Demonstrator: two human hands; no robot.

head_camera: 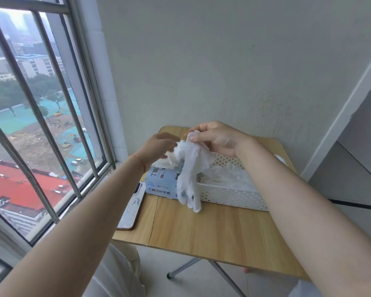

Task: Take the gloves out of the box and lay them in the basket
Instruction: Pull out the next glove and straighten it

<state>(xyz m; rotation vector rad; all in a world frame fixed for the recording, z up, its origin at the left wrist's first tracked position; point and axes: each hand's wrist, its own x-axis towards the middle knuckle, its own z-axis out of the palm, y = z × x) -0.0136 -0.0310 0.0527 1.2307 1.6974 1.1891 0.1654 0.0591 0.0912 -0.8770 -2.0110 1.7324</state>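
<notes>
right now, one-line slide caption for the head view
Right hand pinches a white glove above the box while the left hand touches it; basket waits alongside.

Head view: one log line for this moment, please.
right hand: holds glove | left hand: at glove | box: beside basket | glove: above box

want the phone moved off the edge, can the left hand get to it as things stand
Probably yes. The phone lies uncovered on the table's left edge, just below the left hand, with nothing lying between. That hand seems to touch the glove and would need to let go.
</notes>
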